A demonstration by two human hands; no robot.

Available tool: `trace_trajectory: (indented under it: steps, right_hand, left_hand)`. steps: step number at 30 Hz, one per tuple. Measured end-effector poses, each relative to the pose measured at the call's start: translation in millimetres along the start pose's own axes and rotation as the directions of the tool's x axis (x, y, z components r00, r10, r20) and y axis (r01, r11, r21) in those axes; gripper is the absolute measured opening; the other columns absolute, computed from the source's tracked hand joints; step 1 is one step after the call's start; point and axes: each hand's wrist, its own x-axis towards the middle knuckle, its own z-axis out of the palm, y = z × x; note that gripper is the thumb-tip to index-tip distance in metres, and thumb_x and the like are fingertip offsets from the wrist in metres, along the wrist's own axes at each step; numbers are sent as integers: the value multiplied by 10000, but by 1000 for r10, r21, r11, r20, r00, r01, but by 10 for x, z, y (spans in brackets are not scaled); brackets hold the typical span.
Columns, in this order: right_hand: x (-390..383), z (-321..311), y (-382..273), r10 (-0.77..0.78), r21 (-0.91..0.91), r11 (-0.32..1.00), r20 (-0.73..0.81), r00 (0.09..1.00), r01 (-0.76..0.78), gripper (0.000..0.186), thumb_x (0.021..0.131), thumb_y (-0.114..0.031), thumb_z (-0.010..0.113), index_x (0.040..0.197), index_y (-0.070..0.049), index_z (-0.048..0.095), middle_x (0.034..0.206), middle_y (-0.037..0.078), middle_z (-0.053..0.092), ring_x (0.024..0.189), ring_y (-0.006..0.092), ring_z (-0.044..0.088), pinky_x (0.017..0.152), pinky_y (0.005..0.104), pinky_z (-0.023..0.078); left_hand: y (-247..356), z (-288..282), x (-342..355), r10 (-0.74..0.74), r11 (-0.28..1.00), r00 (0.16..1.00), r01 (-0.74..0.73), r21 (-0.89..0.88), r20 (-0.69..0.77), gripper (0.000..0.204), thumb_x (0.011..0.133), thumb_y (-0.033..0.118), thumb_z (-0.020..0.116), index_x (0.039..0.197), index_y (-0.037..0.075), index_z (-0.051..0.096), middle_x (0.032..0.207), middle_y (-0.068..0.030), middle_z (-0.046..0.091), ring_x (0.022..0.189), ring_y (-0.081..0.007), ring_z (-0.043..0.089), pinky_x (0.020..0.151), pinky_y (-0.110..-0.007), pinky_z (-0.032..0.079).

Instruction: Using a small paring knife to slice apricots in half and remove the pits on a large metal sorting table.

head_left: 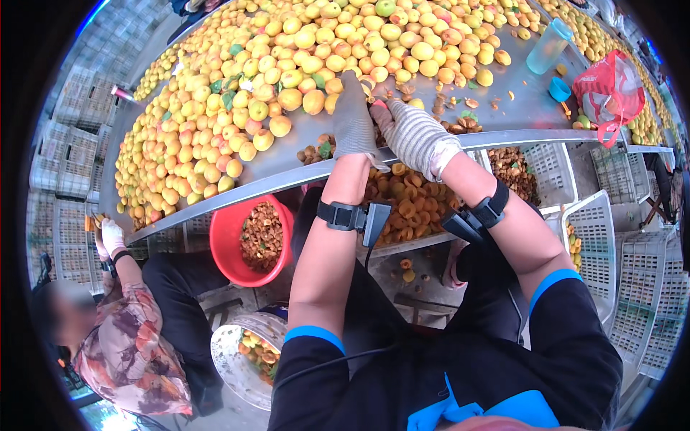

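Note:
My left hand [353, 118], in a grey knit glove, is closed over the table's near edge, with an orange apricot piece [368, 84] at its fingers. Close beside it, my right hand [415, 135] wears a striped, stained glove. Its fingers are curled toward the left hand, and what they hold is hidden. A large heap of yellow-orange apricots [302, 65] covers the metal table [460, 86] beyond both hands. Brown scraps [463, 125] lie by the right hand. Below the edge, under my wrists, a crate of apricot halves [410, 208] stands between my legs.
A red tub [223, 251] of brown pits and a white bucket [230, 359] stand at left. A co-worker's gloved hand [111, 237] is at the table's left end. Right are a blue cup [559, 90], a bottle [550, 47], a red bag [611, 90] and white crates [593, 237].

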Motion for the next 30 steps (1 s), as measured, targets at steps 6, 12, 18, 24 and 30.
trace_trajectory:
  steps: [6,12,18,24,30]
  right_hand:
    - [57,-143,-26,231,565,707,383,895,-424,469,981,-509,467,885,-65,583,567,-22,529,425,145,466,403,325,354]
    - [-54,-226,-80,149,645,414,648,747,-642,437,956,-554,478,826,-139,518,495,-83,344,334,58,289,323,237,198]
    - [-146,-406,-130,257,324,874,322,911,-361,436,860,-406,686,1084,-38,620,651,25,578,556,127,538,477,276,428]
    - [133,-300,63,70,666,743,14,997,-61,427,791,-305,774,1076,-40,600,725,37,630,575,93,563,512,241,453]
    - [218,-293,220,75,887,392,234,969,-245,325,840,-338,708,979,-77,572,626,1,531,398,62,409,346,233,297]
  left_hand:
    - [71,41,-68,65,998,998,-65,10,7,553,932,543,523,1091,15,571,982,-120,633,820,-201,628,704,-347,531]
    - [112,53,-189,-127,986,992,127,-105,8,467,959,486,482,939,37,610,855,-72,656,660,-174,627,528,-276,483]
    - [250,39,-103,-81,914,994,101,-394,67,345,973,410,446,1059,91,546,867,-46,613,726,-171,611,601,-301,500]
    - [98,134,-196,-162,967,940,212,-142,301,220,932,329,511,951,120,576,654,24,553,441,-85,496,384,-171,368]
    - [163,24,-111,-235,831,833,440,-342,500,310,952,355,445,1023,73,553,771,-47,598,595,-136,545,526,-242,425]
